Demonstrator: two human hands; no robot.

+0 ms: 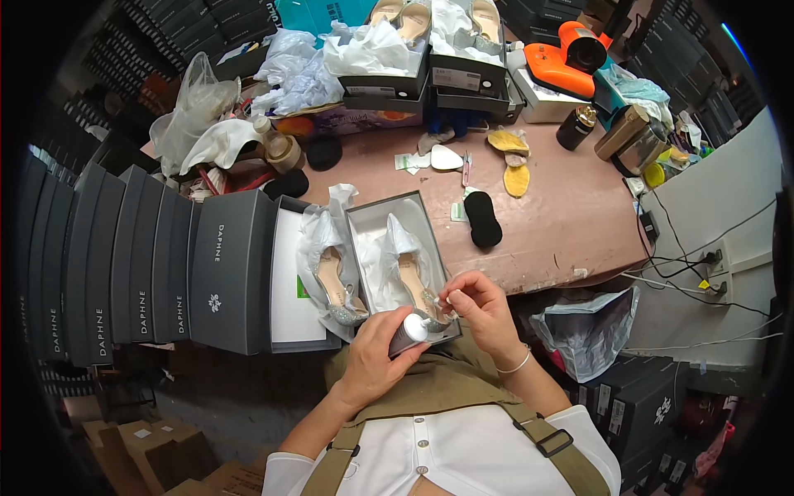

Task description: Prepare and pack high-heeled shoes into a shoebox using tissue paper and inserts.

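Below the table's front edge, my left hand point(374, 357) is wrapped round a small bottle point(408, 334) with a white top, tilted toward my right hand. My right hand point(482, 314) has thumb and forefinger pinched together by the heel of a glittery silver shoe point(408, 271); whatever is between them is too small to make out. That shoe lies in an open grey shoebox point(432, 221), white tissue round its toe. To its left, a matching shoe point(329, 277) with tissue rests between the box and a white-lined box part point(291, 248).
Dark grey shoeboxes point(227, 273) stand in a row at left. On the pink table point(554, 198) lie a black pad point(482, 220), yellow pads point(516, 178) and a dark jar point(576, 128). Open shoeboxes point(385, 86) and an orange device point(559, 71) stand behind. Cables point(682, 256) hang at right.
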